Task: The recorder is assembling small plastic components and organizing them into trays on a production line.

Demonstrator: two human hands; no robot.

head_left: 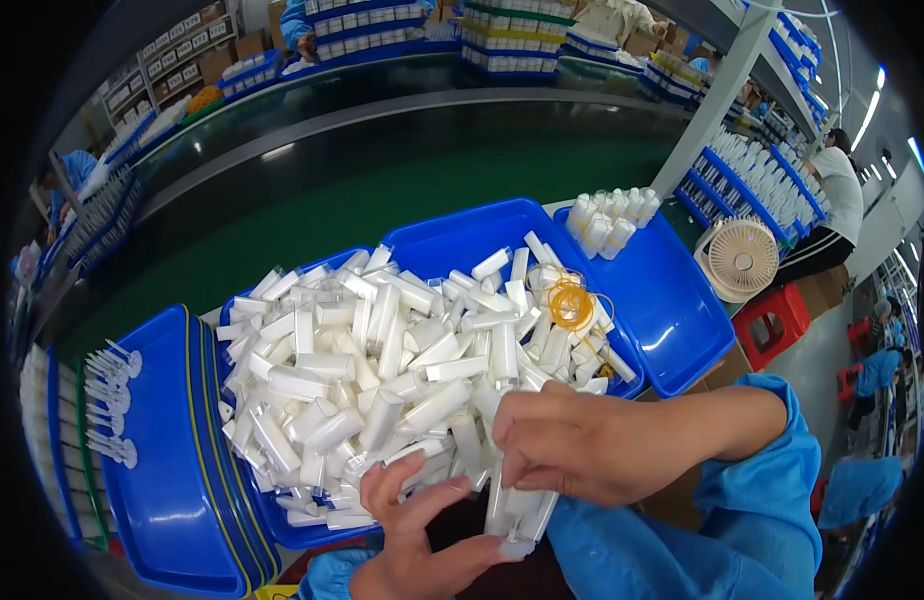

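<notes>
My right hand (592, 445) is closed, fingertips bent down onto a small clear-and-white plastic case (519, 512). Part of that case is hidden under the fingers. My left hand (417, 525) has its fingers spread, and its thumb tip touches the lower end of the same case. Just beyond both hands, a heap of white and clear plastic cases (382, 360) fills two blue trays (462, 228). A bundle of yellow rubber bands (570, 305) lies on the heap's right side.
At the right, a blue tray (682, 330) holds a group of white bottles (612, 222). Stacked blue trays (162, 490) with white stemmed parts (112, 400) stand at left. A green conveyor belt (382, 160) runs behind. A fan (739, 258), red stool (772, 322) and a person (837, 190) are at right.
</notes>
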